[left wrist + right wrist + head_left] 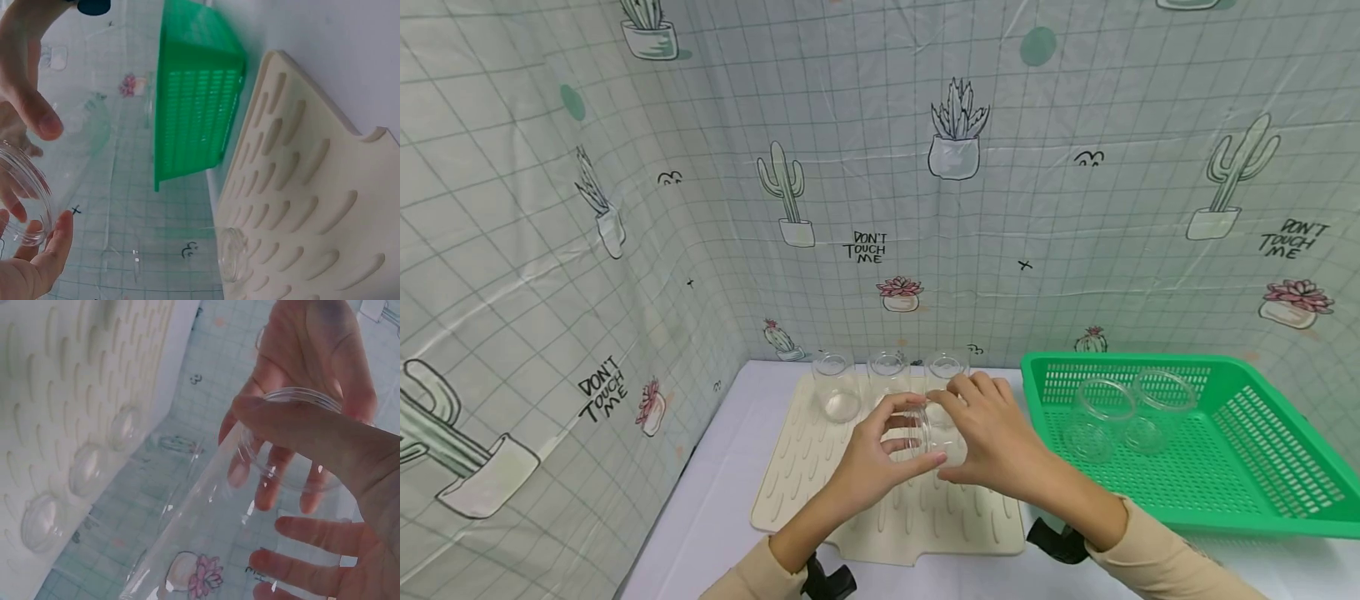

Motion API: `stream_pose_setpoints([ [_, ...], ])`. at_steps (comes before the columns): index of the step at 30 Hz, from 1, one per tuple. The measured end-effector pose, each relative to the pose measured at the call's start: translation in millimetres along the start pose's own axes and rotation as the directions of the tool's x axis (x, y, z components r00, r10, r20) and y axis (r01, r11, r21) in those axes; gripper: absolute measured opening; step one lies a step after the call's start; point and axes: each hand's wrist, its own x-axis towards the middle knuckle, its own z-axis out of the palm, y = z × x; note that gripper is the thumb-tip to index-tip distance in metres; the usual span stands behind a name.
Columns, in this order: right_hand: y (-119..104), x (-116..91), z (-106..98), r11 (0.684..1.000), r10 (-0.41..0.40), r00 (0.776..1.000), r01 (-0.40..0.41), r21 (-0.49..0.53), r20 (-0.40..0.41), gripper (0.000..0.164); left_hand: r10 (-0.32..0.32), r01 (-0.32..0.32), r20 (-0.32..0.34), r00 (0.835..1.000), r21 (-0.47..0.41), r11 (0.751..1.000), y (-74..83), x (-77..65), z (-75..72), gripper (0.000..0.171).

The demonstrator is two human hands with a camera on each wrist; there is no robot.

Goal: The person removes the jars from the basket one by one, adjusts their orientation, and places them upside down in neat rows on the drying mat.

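Six clear jars are in view: one in the hands, three on the drying mat and two in the basket. The held clear jar (936, 429) is tipped on its side above the beige drying mat (955, 525), well apart from its surface, with the ringed mouth toward the left hand (880, 458). That hand grips the mouth end, thumb on the near side and fingers curled round the far side with gaps between them. The right hand (996, 433) clasps the body, its thumb lying across near the rim and its fingers spread along the wall. Behind the hands, three jars stand in a row along the mat's far edge: a left jar (838, 387), a middle jar (887, 375) and a right jar (946, 367), the last two partly covered by the hands; through such clear walls I cannot be sure which end is the mouth. To the right, the one green plastic basket (1217, 467) contains two more jars, a nearer-left one (1101, 417) and its neighbour (1161, 408), close beside each other near the left end. Mat and basket both rest on a single white tablecloth (700, 517).
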Motion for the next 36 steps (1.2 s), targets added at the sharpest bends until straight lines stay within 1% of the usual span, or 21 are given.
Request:
stream_pose_setpoints([
  [2,2.1,-1.1,-2.6,0.999,0.017,1.0,-0.017,0.041,-0.004,0.091,-0.001,0.001,-0.001,1.0,0.0,1.0,-0.1,0.2,-0.9,0.061],
  [5,7.5,-3.3,-7.6,0.992,0.04,0.998,-0.035,0.121,-0.04,0.096,0.004,-0.004,0.006,1.0,0.0,1.0,0.3,0.7,-2.0,0.06],
  [7,12.3,-5.6,-11.5,0.978,0.061,0.996,-0.047,0.204,-0.065,0.097,0.007,-0.007,0.015,1.0,-0.002,1.0,0.1,1.1,-2.8,0.059],
  [9,17.0,-8.5,-14.5,0.951,0.091,0.993,-0.064,0.303,-0.075,0.097,0.013,-0.013,0.018,1.0,-0.003,1.0,0.1,1.2,-3.6,0.06],
  [10,19.3,-10.3,-15.8,0.93,0.111,0.992,-0.08,0.36,-0.066,0.096,0.014,-0.014,0.017,1.0,-0.004,1.0,-0.1,1.3,-4.0,0.06],
  [13,25.0,-15.9,-17.8,0.843,0.179,0.984,-0.141,0.52,-0.023,0.092,0.02,-0.02,0.014,1.0,-0.017,1.0,-0.1,1.3,-5.6,0.06],
  [15,28.1,-19.4,-18.2,0.785,0.226,0.974,-0.182,0.592,0.0,0.087,0.028,-0.028,0.011,1.0,-0.035,0.999,0.0,1.6,-6.6,0.061],
  [18,31.9,-23.5,-17.8,0.697,0.301,0.954,-0.231,0.679,0.016,0.078,0.041,-0.041,0.004,0.999,-0.056,0.998,0.2,2.4,-7.9,0.061],
  [21,32.9,-27.2,-16.3,0.576,0.371,0.928,-0.266,0.773,0.042,0.068,0.048,-0.048,-0.006,0.999,-0.068,0.997,0.8,2.9,-9.0,0.061],
  [23,31.7,-29.7,-13.9,0.467,0.406,0.912,-0.264,0.844,0.061,0.063,0.05,-0.051,-0.013,0.999,-0.073,0.996,1.7,2.6,-9.5,0.061],
  [25,29.0,-32.0,-9.7,0.349,0.437,0.896,-0.249,0.903,0.078,0.059,0.052,-0.053,-0.014,0.999,-0.082,0.995,2.7,2.1,-10.1,0.061],
  [28,23.8,-34.8,-0.4,0.172,0.488,0.869,-0.187,0.967,0.081,0.056,0.055,-0.057,-0.018,0.998,-0.095,0.994,3.7,1.3,-10.9,0.061],
  [32,16.9,-36.8,14.2,-0.046,0.565,0.821,-0.067,0.997,0.081,0.053,0.061,-0.063,-0.022,0.998,-0.099,0.993,4.9,0.6,-11.9,0.061],
  [34,13.8,-37.7,21.4,-0.139,0.587,0.805,-0.011,0.99,0.091,0.055,0.061,-0.063,-0.024,0.998,-0.098,0.993,5.8,0.2,-12.2,0.061],
  [36,10.6,-38.5,27.5,-0.218,0.592,0.799,0.031,0.975,0.107,0.06,0.062,-0.064,-0.027,0.998,-0.094,0.994,6.4,0.0,-12.6,0.062],
])
